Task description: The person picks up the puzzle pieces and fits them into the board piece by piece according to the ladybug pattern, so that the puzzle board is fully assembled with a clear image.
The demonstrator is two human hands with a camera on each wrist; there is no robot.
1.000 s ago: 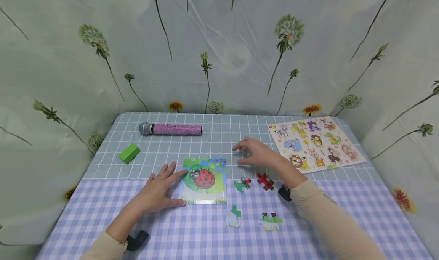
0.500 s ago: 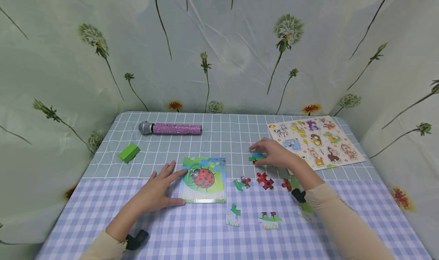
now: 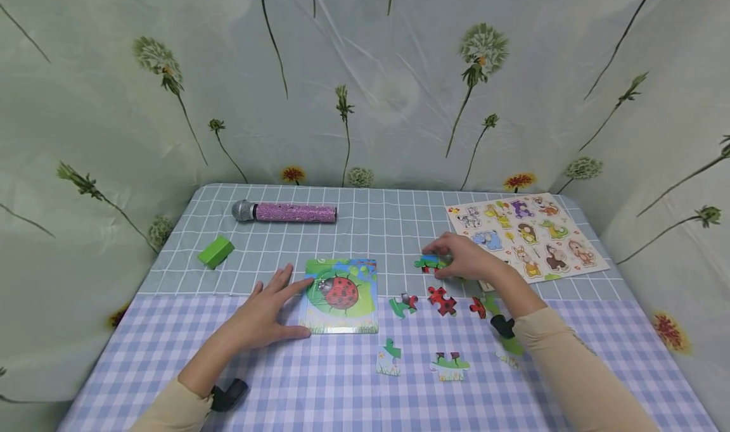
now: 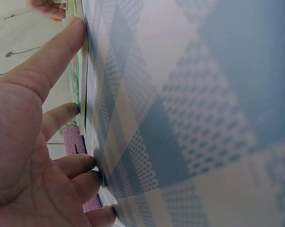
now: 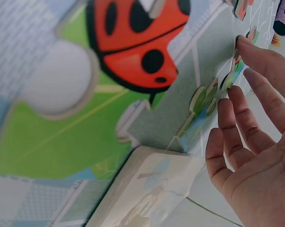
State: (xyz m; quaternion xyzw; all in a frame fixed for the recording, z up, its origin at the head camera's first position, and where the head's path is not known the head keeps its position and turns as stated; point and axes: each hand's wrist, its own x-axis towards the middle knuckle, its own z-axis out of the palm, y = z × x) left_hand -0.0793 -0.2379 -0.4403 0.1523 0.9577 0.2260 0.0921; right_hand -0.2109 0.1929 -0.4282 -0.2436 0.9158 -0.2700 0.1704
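Note:
On the cloth-covered table, my left hand [image 3: 256,315] lies with spread, straight fingers along the left side of a square ladybug picture board [image 3: 339,299]. In the left wrist view the thumb [image 4: 62,49] touches the board's edge. My right hand [image 3: 464,259] pinches a blue, green and red puzzle piece [image 3: 431,263] between thumb and fingers, low over the table. Its fingertips partly cover that piece. Nearby lie a ladybug-head piece [image 3: 404,305], a red spotted piece [image 3: 441,301], a green corner piece [image 3: 389,358] and a grassy piece [image 3: 450,367].
A pink glitter microphone [image 3: 285,212] lies at the back left, with a green block [image 3: 216,252] nearer. An animal puzzle board [image 3: 527,235] occupies the back right. Another red and green piece [image 3: 478,307] is partly hidden by the right wrist's black camera [image 3: 502,326].
The right hand first moved right to the blue, green and red piece, uncovering pieces below its wrist. Its fingers then closed in around that piece. My left hand stays beside the picture board.

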